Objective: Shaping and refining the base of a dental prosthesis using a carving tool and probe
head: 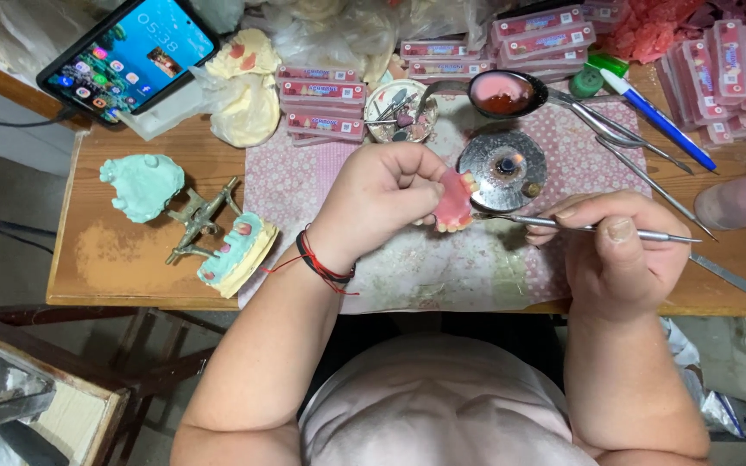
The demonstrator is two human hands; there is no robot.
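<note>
My left hand (382,194) holds the pink wax denture (454,203) up over the table (123,259), fingers clamped round its left edge, teeth facing out to the right. My right hand (619,250) sits just right of it, fingers pinched together on the thin metal carving tool (593,229). Tool's long axis runs approx. level, left-right, w/ its tip touching the denture's lower right rim. So the denture lies straight left of my right fingers; left hand is nearer, already on it.
</note>
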